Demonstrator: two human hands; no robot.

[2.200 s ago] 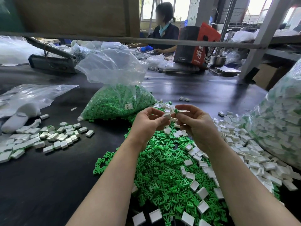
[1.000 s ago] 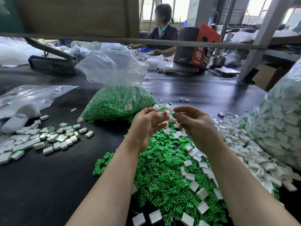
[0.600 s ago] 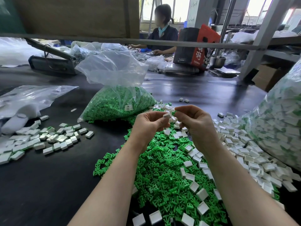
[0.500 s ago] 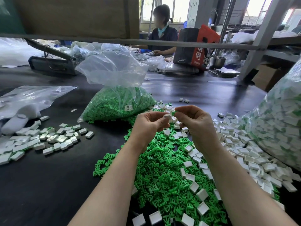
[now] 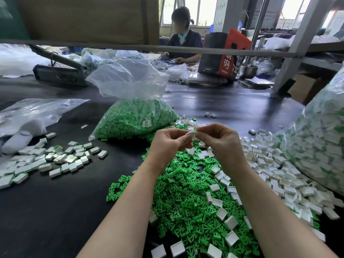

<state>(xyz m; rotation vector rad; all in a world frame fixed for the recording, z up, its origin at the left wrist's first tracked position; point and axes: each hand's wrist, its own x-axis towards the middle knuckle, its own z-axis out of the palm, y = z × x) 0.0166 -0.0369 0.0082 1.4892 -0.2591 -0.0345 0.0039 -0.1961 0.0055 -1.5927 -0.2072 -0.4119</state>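
While we are holding both hands up over the green pile [image 5: 186,192], above the middle of the dark table [image 5: 55,211], our left hand [image 5: 167,144] is pinching a small white cap [image 5: 190,133] between thumb and curled fingers. Our right hand [image 5: 223,144] is pinching a tiny green insert [image 5: 195,128] at its fingertips, all its fingers drawn in tight around it. The two pieces are meeting just between the hands (whether they are touching or a hair apart is too small for us to tell). We are judging that the main risk lies in the fit: if we are bringing the insert in crooked, it may be jamming at the cap's rim instead of seating, and pushing harder could be bending its thin arms. A loose pinch is the other worry, since a dropped insert would be vanishing among its lookalikes below. Our forearms are also hovering close over the loose white caps [image 5: 270,164] on the right, so a careless sweep could be scattering them. The cap's long axis seems to be running left to right, its right end tipping slightly up toward the insert; which way its open face is turning, we cannot tell.
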